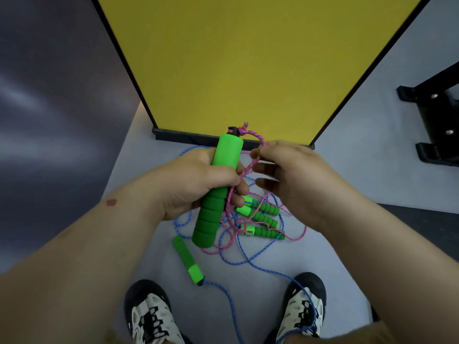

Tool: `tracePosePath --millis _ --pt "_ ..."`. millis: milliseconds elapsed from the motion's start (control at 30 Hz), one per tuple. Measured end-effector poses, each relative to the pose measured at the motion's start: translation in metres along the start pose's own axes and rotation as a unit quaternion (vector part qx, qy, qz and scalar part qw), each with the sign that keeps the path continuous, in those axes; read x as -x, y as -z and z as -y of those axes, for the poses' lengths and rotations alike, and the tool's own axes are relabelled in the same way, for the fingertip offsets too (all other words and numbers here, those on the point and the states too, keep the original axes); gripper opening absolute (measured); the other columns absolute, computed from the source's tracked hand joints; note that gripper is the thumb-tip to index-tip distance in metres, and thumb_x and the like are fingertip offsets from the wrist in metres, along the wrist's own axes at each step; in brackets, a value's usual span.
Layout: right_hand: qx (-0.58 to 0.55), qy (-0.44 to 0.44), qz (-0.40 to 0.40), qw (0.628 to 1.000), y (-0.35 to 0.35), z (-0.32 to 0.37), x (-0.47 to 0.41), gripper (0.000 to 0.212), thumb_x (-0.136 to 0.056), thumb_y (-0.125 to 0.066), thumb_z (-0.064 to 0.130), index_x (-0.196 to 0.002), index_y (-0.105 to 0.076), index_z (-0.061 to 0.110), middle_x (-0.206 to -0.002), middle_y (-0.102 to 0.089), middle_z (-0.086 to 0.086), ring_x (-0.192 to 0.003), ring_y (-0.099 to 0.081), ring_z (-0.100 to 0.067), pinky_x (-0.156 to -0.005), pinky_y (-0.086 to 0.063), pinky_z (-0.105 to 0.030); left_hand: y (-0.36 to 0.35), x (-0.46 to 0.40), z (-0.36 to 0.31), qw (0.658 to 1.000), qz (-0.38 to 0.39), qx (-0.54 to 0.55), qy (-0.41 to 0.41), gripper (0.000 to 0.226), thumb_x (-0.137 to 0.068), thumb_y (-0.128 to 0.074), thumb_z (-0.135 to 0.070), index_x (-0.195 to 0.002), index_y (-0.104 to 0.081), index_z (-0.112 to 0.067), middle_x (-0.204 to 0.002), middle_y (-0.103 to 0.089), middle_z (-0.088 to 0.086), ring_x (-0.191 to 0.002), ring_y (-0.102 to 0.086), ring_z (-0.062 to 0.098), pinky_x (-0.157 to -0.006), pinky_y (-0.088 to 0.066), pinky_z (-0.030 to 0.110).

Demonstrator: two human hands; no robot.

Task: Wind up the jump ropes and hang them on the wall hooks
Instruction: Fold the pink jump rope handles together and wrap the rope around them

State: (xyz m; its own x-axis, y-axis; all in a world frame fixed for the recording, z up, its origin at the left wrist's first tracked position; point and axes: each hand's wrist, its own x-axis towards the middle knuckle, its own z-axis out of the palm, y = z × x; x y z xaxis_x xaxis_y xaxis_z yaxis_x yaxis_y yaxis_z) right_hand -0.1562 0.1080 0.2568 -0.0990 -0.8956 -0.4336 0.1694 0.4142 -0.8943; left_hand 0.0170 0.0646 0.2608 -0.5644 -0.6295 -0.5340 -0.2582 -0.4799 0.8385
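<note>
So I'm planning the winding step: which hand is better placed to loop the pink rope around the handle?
The right hand. It already pinches the pink rope just beside the green handle, which the left hand grips. The left looks best kept steadying the handle.

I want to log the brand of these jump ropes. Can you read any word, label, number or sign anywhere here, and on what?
None can be read. The green handle held in the left hand, the handles on the floor, the yellow panel and the shoes show no legible text.
</note>
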Motion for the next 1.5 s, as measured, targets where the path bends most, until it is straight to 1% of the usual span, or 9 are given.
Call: tracePosePath --millis 133,433,533,633,767,867,967,1333,1500 --pt "-0.052 -0.010 -0.003 0.999 0.001 0.010 -0.002 0.011 -0.104 -0.050 0.015 -0.097 -0.058 0.012 -0.086 -0.071 -0.005 -0.062 -0.056 -0.013 -0.056 -0.043 -0.026 0.001 0.003 0.003 1.000 0.009 -0.004 0.012 0.019 -0.080 -0.069 -0.003 -0.095 -0.060 -0.005 -0.075 -0.074 0.007 -0.062 -0.069 0.018 -0.062 -0.058 0.027" --pt "-0.157 0.057 -0.084 0.982 0.008 0.013 -0.008 0.009 -0.102 -0.054 0.011 -0.101 -0.063 0.009 -0.080 -0.068 -0.006 -0.062 -0.054 -0.013 -0.060 -0.050 -0.025 0.001 0.004 -0.001 1.000 0.017 -0.006 0.000 0.021 -0.075 -0.063 -0.011 -0.094 -0.061 -0.001 -0.073 -0.073 0.012 -0.061 -0.070 0.021 -0.056 -0.056 0.027" --pt "-0.193 0.022 -0.039 0.980 0.006 0.012 -0.005 0.009 -0.100 -0.057 0.010 -0.106 -0.063 0.009 -0.084 -0.070 -0.006 -0.062 -0.057 -0.012 -0.062 -0.052 -0.023 0.002 0.005 -0.002 1.000 -0.004 -0.021 -0.009 0.006 -0.088 -0.065 0.000 -0.091 -0.061 -0.002 -0.071 -0.072 0.010 -0.059 -0.069 0.019 -0.055 -0.056 0.027" --pt "-0.184 -0.018 0.026 0.982 -0.003 0.006 -0.001 0.014 -0.099 -0.056 0.007 -0.112 -0.063 0.007 -0.085 -0.072 -0.006 -0.062 -0.060 -0.009 -0.063 -0.055 -0.022 0.003 0.005 -0.003 0.999 -0.020 -0.023 -0.013 0.010 -0.096 -0.055 0.002 -0.090 -0.061 -0.004 -0.070 -0.072 0.009 -0.058 -0.068 0.018 -0.055 -0.056 0.026" --pt "-0.179 -0.026 0.052 0.982 -0.014 -0.003 0.003 0.025 -0.099 -0.054 0.004 -0.123 -0.061 -0.002 -0.084 -0.070 -0.007 -0.061 -0.061 -0.009 -0.062 -0.055 -0.020 0.003 0.005 -0.005 1.000 -0.014 -0.008 -0.021 0.017 -0.096 -0.052 0.005 -0.089 -0.064 -0.006 -0.069 -0.070 0.009 -0.056 -0.066 0.018 -0.054 -0.055 0.025" --pt "-0.180 -0.020 0.033 0.983 -0.013 -0.003 0.002 0.020 -0.097 -0.057 0.001 -0.117 -0.063 0.000 -0.081 -0.073 -0.007 -0.059 -0.063 -0.009 -0.062 -0.056 -0.019 0.004 0.006 -0.005 1.000 -0.009 -0.007 -0.016 0.007 -0.087 -0.065 0.001 -0.090 -0.064 -0.005 -0.069 -0.071 0.009 -0.057 -0.067 0.018 -0.055 -0.056 0.025" --pt "-0.187 -0.004 -0.002 0.982 -0.007 0.003 -0.001 0.011 -0.096 -0.059 0.001 -0.104 -0.065 0.007 -0.082 -0.074 -0.006 -0.060 -0.062 -0.009 -0.063 -0.056 -0.020 0.006 0.006 -0.004 1.000 -0.004 -0.012 -0.006 0.017 -0.073 -0.063 -0.013 -0.088 -0.063 -0.005 -0.069 -0.071 0.009 -0.058 -0.067 0.018 -0.054 -0.055 0.026" --pt "-0.224 0.043 -0.094 0.969 0.021 0.023 -0.010 0.004 -0.095 -0.064 0.008 -0.099 -0.065 0.010 -0.085 -0.073 -0.006 -0.065 -0.060 -0.009 -0.065 -0.055 -0.021 0.006 0.008 -0.005 0.999 -0.002 -0.032 -0.010 0.017 -0.072 -0.062 -0.013 -0.086 -0.062 -0.005 -0.070 -0.071 0.010 -0.059 -0.068 0.018 -0.055 -0.055 0.026" --pt "-0.229 0.012 -0.057 0.972 0.013 0.016 -0.008 0.009 -0.097 -0.063 0.011 -0.106 -0.064 0.009 -0.095 -0.074 -0.009 -0.069 -0.063 -0.009 -0.070 -0.057 -0.021 0.007 0.008 -0.005 1.000 -0.008 -0.029 -0.010 0.020 -0.073 -0.063 -0.013 -0.090 -0.063 -0.003 -0.070 -0.071 0.009 -0.058 -0.067 0.017 -0.056 -0.055 0.027"
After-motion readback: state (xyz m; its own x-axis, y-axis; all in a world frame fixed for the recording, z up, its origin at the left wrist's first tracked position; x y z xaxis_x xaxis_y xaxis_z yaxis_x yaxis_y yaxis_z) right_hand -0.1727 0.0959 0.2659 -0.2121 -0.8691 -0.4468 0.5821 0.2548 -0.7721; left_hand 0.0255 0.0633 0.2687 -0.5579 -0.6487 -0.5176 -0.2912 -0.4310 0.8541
